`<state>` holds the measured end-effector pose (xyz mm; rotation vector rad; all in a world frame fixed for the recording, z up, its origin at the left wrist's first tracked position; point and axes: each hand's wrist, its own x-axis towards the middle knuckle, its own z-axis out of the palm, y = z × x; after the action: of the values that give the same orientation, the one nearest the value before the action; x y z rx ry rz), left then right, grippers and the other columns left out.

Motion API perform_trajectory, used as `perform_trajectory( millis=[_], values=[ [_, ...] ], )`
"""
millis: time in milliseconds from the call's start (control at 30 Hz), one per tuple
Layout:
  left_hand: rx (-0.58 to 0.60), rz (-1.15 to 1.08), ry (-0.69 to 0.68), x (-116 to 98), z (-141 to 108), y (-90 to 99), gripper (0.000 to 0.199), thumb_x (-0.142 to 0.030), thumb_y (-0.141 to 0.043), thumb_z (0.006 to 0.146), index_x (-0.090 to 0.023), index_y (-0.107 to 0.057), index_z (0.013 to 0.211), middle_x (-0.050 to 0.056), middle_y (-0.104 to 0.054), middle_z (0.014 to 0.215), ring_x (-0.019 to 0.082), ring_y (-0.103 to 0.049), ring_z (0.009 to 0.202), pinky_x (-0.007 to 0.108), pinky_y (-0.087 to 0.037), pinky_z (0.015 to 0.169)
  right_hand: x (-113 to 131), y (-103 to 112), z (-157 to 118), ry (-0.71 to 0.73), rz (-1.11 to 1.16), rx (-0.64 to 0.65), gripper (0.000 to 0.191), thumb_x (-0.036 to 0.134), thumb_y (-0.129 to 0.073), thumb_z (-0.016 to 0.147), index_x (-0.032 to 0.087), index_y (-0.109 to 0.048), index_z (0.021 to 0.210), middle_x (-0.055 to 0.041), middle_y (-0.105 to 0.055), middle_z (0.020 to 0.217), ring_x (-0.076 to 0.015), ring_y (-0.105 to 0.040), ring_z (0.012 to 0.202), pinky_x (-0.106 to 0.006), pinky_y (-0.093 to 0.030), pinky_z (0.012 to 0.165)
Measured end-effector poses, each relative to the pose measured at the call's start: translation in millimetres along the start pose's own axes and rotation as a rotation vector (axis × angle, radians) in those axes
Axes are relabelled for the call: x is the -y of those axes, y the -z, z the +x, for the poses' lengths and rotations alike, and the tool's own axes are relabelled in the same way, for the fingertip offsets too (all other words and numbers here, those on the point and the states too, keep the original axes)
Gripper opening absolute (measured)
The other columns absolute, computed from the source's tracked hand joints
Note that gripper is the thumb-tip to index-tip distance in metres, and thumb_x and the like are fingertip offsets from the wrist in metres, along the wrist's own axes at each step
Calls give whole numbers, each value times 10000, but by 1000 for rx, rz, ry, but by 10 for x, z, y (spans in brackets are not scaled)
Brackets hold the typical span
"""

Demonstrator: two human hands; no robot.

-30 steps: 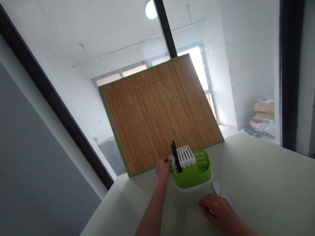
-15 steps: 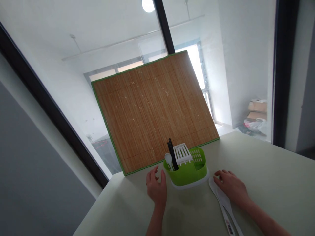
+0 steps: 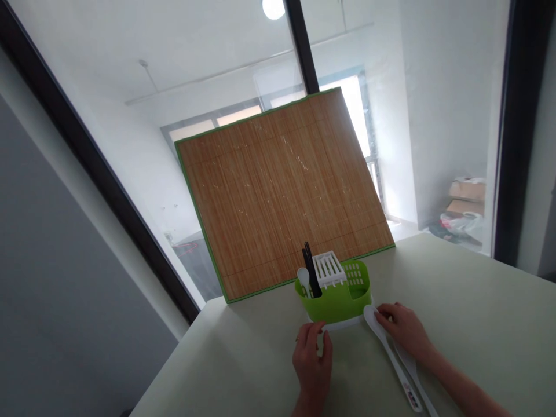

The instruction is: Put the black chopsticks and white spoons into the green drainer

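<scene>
Right hand (image 3: 406, 331): fingers curled, tips resting on the two white spoons (image 3: 391, 356) lying on the table; handles run back under the palm, toward the wrist. Left hand (image 3: 313, 365) loosely spread, near the green caddy (image 3: 336, 301), farther from spoons

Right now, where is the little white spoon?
The little white spoon stands upright in the left end of the green caddy, beside the black chopsticks, before the bamboo mat.
</scene>
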<state>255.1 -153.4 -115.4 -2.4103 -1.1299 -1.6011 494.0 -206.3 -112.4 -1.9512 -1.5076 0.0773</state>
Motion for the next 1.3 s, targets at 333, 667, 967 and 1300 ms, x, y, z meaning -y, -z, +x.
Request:
perform_trajectory(
  millis=[333, 667, 967, 1300],
  values=[
    [69, -230, -102, -398, -24, 32, 271, -201, -570, 858, -234, -572, 1127, -13, -594, 684, 103, -506, 534, 219, -441, 508, 561, 80, -338, 595, 385, -354, 158, 195, -534, 893, 223, -640, 1007, -32, -653, 786, -183, -551, 730, -327, -446, 697],
    [-66, -120, -22, -497, 515, 399, 106, -272, -566, 862, -222, -652, 900, -26, -610, 639, 85, -529, 530, 189, -447, 535, 535, 176, -343, 588, 342, -254, 196, 236, -498, 908, 232, -634, 1049, -52, -676, 855, -195, -601, 820, -335, -462, 764],
    [-179, 2, 54, 52, 1651, 460, 285, -396, -484, 891, -177, -660, 935, 37, -675, 826, 118, -598, 698, 210, -463, 667, -215, 389, -20, 3, 79, 78, 251, 342, -443, 882, 257, -680, 876, -18, -699, 780, -208, -637, 704, -300, -409, 611],
    [43, 132, 142, 480, 1457, -33, 322, -389, -425, 912, -182, -661, 987, 42, -675, 838, 130, -605, 717, 219, -417, 661, -479, 329, -86, -124, 107, 403, 319, 488, -526, 824, 205, -672, 850, -43, -679, 639, -213, -624, 612, -283, -368, 535]
  ],
)
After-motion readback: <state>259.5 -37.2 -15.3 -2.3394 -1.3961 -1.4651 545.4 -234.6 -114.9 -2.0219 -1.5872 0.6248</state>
